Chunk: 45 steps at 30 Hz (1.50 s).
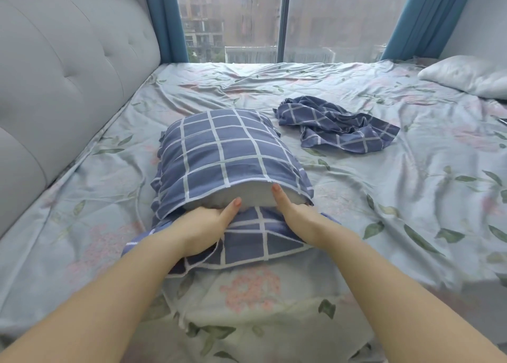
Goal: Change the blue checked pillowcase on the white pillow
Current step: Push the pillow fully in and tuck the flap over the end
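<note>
— Flowered bed sheet (pixel 384 198) covers the whole bed, with a grey padded headboard (pixel 68 60) on the left and a wet window (pixel 274 19) between blue curtains (pixel 164 19) behind. Where is the pillow?

— The white pillow (pixel 255 196) lies in the middle of the bed, almost all inside the blue checked pillowcase (pixel 225 148). Only its near end shows, at the open mouth that faces the person.

— And the hands?

— Both are at that mouth. The left hand (pixel 203 231) rests on the lower flap of the pillowcase. Its fingers go under the edge of the cloth and hold it, and the thumb points up and touches the white end. The right hand (pixel 299 217) is just beside it, on the right part of the mouth. One straight finger presses on the pillow under the upper edge of the cloth. The other fingers are hidden, so it cannot be told whether this hand grips the cloth.

— What else is on the bed?

— A crumpled pillowcase (pixel 334 126) of the same pattern lies to the right, apart from both hands. A bare pillow (pixel 466 74) lies at the far right corner.
</note>
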Motion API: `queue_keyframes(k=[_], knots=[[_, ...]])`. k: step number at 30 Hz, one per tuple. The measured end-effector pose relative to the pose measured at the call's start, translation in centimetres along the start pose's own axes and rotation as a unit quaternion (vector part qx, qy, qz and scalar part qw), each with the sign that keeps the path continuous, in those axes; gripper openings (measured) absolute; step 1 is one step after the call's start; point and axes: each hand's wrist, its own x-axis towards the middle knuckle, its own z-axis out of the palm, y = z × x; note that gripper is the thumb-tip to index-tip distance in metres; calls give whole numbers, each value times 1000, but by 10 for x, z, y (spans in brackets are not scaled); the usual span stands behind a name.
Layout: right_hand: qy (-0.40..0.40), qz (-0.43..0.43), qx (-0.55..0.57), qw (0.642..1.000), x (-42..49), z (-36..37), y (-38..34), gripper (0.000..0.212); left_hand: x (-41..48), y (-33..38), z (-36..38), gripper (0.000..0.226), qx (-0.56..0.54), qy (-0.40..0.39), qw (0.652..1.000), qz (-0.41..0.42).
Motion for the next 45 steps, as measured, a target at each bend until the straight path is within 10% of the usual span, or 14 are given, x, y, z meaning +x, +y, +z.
queue_keyframes(k=[6,12,18,28,32,37,40,45], knots=[[-82,-19,-87,993,-33,1,18,113,-48,-15,14,89,62,-119,988,83],[-50,-54,-86,994,-9,17,-4,73,-26,-20,20,56,97,48,991,79],[41,12,133,990,38,22,-7,96,20,-17,9,69,-30,45,999,3],[-54,11,-19,998,-18,3,7,112,-38,-11,28,70,50,15,993,109],[-34,-62,-5,997,-50,-5,0,94,-64,-5,38,60,133,71,969,195],[193,-307,62,930,-48,-2,-1,61,-76,-20,26,79,54,152,961,226],[165,-373,27,913,-32,-1,-8,27,-83,-18,33,70,108,203,949,215],[32,-253,-63,965,-6,15,-22,49,-78,-7,41,50,123,158,962,183]])
